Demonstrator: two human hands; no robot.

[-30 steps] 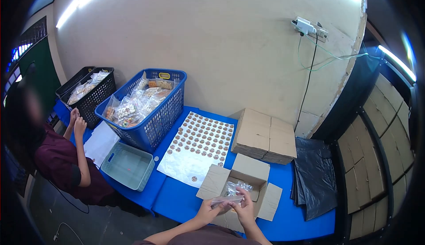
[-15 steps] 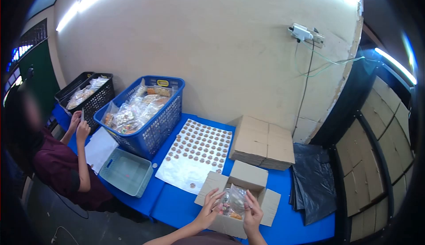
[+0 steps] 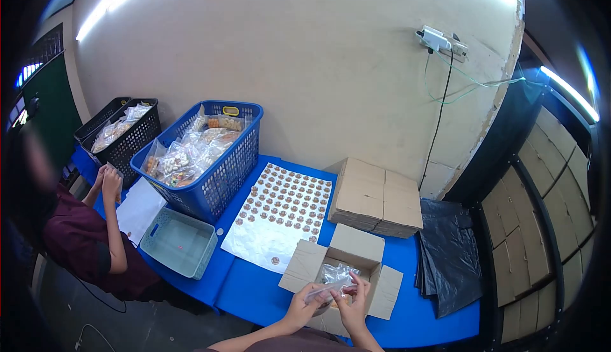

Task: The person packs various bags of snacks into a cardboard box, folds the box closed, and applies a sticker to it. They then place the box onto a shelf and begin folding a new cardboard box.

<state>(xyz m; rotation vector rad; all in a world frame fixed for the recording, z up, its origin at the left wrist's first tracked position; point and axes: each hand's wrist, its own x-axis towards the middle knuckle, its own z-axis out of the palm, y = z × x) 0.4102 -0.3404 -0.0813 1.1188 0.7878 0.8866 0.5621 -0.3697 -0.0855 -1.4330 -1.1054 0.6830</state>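
An open cardboard box (image 3: 358, 242) sits in front of me with its flaps spread outward. Clear plastic packets (image 3: 339, 273) lie inside, partly hidden by my hands. My left hand (image 3: 299, 309) pinches the edge of a clear plastic bag (image 3: 320, 293) above the near side of the box. On the bag's other side, the fingers of my right hand (image 3: 352, 302) are closed on it too. What the bag contains is mostly hidden by my fingers. Beyond the box lies a white sheet with rows of round stickers (image 3: 280, 193).
Flattened cardboard boxes (image 3: 375, 193) are stacked behind the box, with black plastic bags (image 3: 449, 256) to their right. A blue basket (image 3: 238, 161) of packets and a grey-green tray (image 3: 207, 256) stand left. Farther left, a co-worker (image 3: 83, 231) holds a small packet.
My hands have come closer together and now pinch a bag near the box's front edge. The co-worker's hands have lowered slightly, and a small reddish spot shows in the tray.
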